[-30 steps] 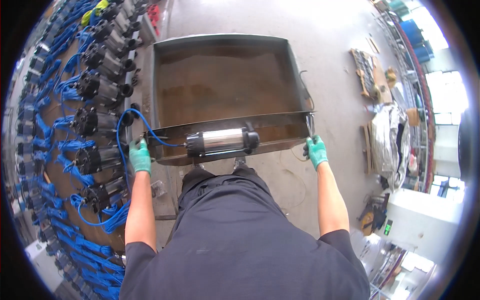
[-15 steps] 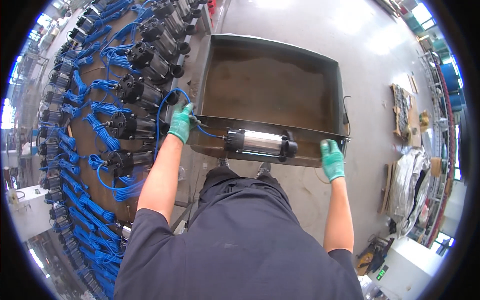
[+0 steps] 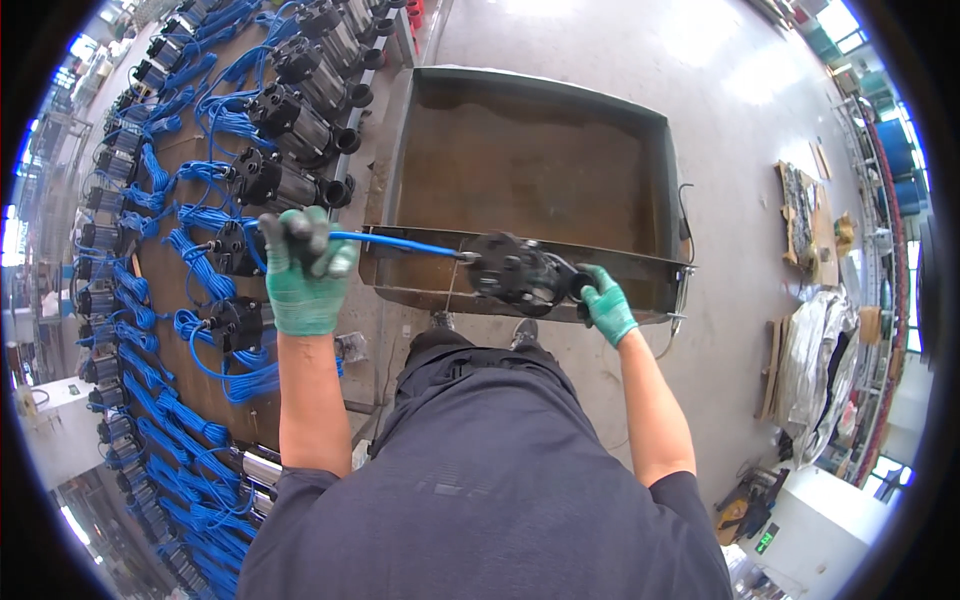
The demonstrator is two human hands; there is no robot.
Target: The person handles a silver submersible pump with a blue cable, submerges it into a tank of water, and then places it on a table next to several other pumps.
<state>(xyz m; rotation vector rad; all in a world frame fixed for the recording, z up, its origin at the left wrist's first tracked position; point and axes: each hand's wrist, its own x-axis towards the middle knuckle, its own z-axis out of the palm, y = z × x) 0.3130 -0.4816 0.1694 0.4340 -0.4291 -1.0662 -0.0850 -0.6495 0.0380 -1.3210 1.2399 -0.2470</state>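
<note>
While both hands are closed in green gloves, the load between them is split unevenly. The left hand (image 3: 305, 270) is fisted round a bunch of the blue cable (image 3: 395, 242), raised near the table edge; the right hand (image 3: 607, 305) grips the black end of the pump (image 3: 520, 272), which hangs at the near rim of the metal tray (image 3: 668, 175), seemingly just above or against that rim, though I cannot tell if it touches.

From the left fist the cable runs taut to the pump body. A hard pull there would likely strain the joint where the cable enters the housing, and a sudden slip of the glove could jerk the pump sideways. The right hand appears to hold only the end cap, so the pump could probably twist out of that grip and drop into the tray, whose floor looks brown and possibly wet, or onto the feet just below.

To the left, rows of similar pumps (image 3: 300, 125) with coiled blue leads crowd the table (image 3: 160, 270); loose loops there could snag the lifted cable.
</note>
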